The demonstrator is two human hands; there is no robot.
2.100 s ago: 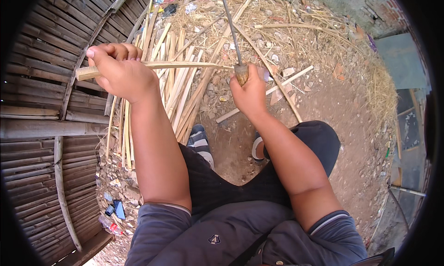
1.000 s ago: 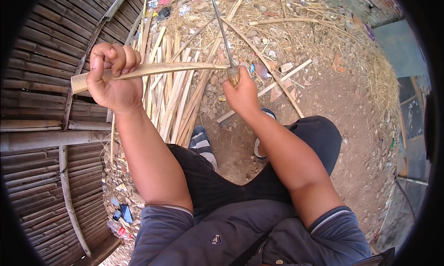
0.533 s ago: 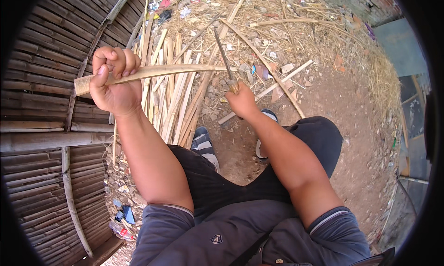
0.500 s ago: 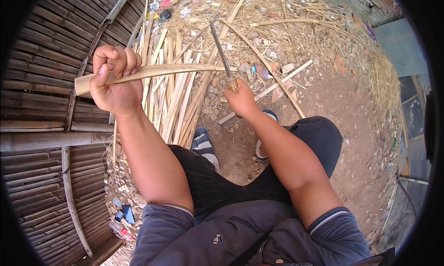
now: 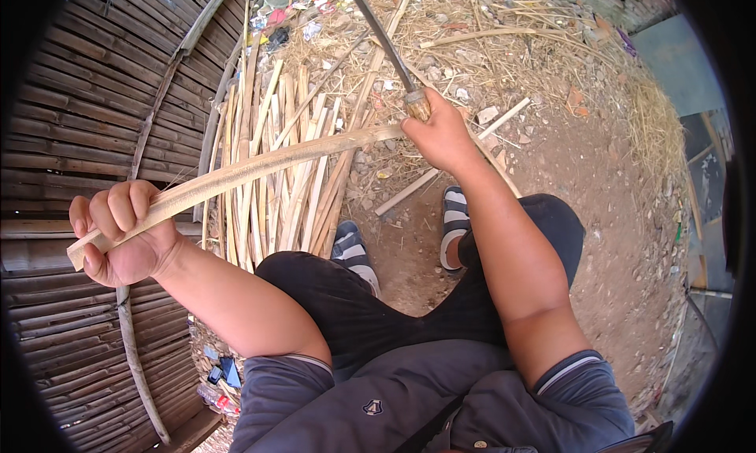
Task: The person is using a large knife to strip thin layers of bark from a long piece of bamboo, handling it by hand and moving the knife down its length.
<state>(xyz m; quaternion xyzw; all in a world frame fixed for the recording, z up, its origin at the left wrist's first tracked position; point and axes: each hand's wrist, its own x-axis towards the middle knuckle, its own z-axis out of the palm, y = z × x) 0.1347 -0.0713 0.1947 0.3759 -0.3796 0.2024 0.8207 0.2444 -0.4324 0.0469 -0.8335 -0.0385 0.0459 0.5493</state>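
Note:
A pale split bamboo strip (image 5: pixel 268 162) slants across the view, rising to the right and slightly bowed. My left hand (image 5: pixel 124 236) is closed round its lower left end, fingers curled over the top. The strip's far end reaches the thumb of my right hand (image 5: pixel 445 138); whether they touch, I cannot tell. That hand grips the wooden handle of a long knife (image 5: pixel 382 37), whose dark narrow blade points up and away to the left. The lower part of the handle is hidden in my palm.
Many bamboo strips (image 5: pixel 268 193) lie in a pile beyond my left knee. A bamboo-slat wall (image 5: pixel 87 130) stands close on the left. One loose strip (image 5: pixel 504 122) lies on the dirt ahead, near straw (image 5: pixel 646 130) and scattered litter. My striped slippers (image 5: pixel 352 248) rest on the ground.
My left hand has moved down and left with the bamboo strip, which now slopes more steeply. My right hand has shifted slightly right, and the knife's blade tip is higher and farther left.

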